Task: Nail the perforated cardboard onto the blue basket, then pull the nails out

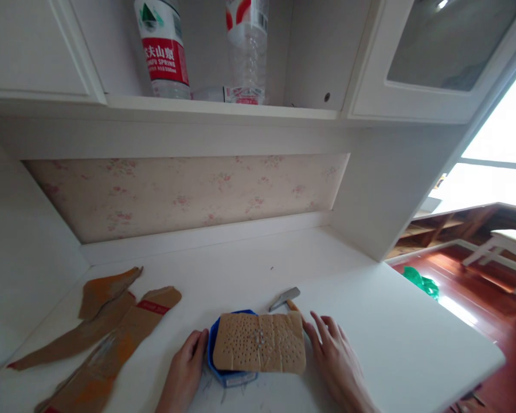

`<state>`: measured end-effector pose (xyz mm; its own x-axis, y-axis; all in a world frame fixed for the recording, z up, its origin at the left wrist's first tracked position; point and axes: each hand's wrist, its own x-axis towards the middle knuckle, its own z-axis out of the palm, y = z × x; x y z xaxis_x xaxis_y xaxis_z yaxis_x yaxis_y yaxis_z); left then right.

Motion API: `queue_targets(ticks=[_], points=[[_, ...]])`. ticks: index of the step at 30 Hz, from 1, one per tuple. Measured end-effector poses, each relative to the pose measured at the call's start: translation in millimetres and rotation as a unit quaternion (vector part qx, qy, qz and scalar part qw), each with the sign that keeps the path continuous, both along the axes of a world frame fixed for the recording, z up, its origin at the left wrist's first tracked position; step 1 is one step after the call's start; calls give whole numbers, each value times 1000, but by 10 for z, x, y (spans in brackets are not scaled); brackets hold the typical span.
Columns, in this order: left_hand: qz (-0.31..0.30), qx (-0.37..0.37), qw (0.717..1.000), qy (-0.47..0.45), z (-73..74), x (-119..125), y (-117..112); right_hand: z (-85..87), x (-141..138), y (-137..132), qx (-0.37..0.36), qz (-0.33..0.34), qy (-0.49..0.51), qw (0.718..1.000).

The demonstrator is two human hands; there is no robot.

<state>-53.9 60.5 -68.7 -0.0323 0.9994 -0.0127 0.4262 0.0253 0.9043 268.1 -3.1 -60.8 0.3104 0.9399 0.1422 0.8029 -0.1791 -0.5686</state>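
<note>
A piece of brown cardboard (260, 343) punched with many small holes lies across a shallow blue container (232, 378) and overhangs its right side. Small shiny bits sit at the middle of the cardboard. My left hand (184, 367) has its fingers curled against the container's left edge. Just right of the cardboard, my right hand (333, 355) rests with its fingers apart; whether the index finger touches the cardboard's edge I cannot tell. Behind them lies a small tool with a flat metal head (286, 297) and a wooden handle (293, 307), partly hidden.
Torn cardboard strips (124, 332) with orange stains lie at the left of the white tabletop (413, 344). Dark marks show below the container. Overhead, a shelf (223, 109) holds plastic bottles (165, 57). White panels flank the table; a green bag (420, 281) lies on the floor.
</note>
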Motion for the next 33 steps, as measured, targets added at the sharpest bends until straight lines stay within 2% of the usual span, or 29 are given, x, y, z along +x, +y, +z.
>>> queue_targets(ticks=[3, 4, 5, 8, 10, 12, 15, 17, 19, 21, 23, 25, 28, 33], points=[[6, 5, 1000, -5, 21, -9, -8, 66, -72, -81, 20, -46, 67, 997], [7, 7, 1000, -6, 25, -12, -7, 72, -118, -104, 21, -56, 114, 992], [8, 8, 1000, -8, 25, -14, -6, 70, -173, -122, 21, -63, 203, 977], [14, 3, 1000, -13, 9, -19, 4, 40, -356, -132, 7, -40, 459, 887], [14, -6, 1000, -26, -6, -20, 3, 32, -460, -104, -26, -27, 540, 841], [-2, -10, 999, -47, -10, -22, -11, 50, -530, -65, -37, -11, 560, 828], [-44, -9, 997, -66, 25, -21, -58, 120, -585, -13, 3, 16, 560, 828], [-65, -9, 996, -64, 76, -14, -96, 194, -609, 2, 24, 30, 575, 817], [-73, -13, 995, -67, 130, -1, -130, 290, -634, 0, 35, 33, 603, 796], [-77, -24, 993, -81, 163, 15, -157, 396, -657, -8, 58, 16, 650, 758], [-75, -39, 991, -107, 160, 31, -174, 494, -670, -3, 72, 4, 691, 719], [-66, -46, 987, -139, 123, 46, -181, 565, -668, 37, 79, 9, 712, 698], [-47, -41, 979, -192, 40, 67, -182, 611, -635, 196, 92, 24, 726, 681], [-12, -54, 966, -251, -51, 59, -129, 574, -599, 663, 104, 26, 760, 641]])
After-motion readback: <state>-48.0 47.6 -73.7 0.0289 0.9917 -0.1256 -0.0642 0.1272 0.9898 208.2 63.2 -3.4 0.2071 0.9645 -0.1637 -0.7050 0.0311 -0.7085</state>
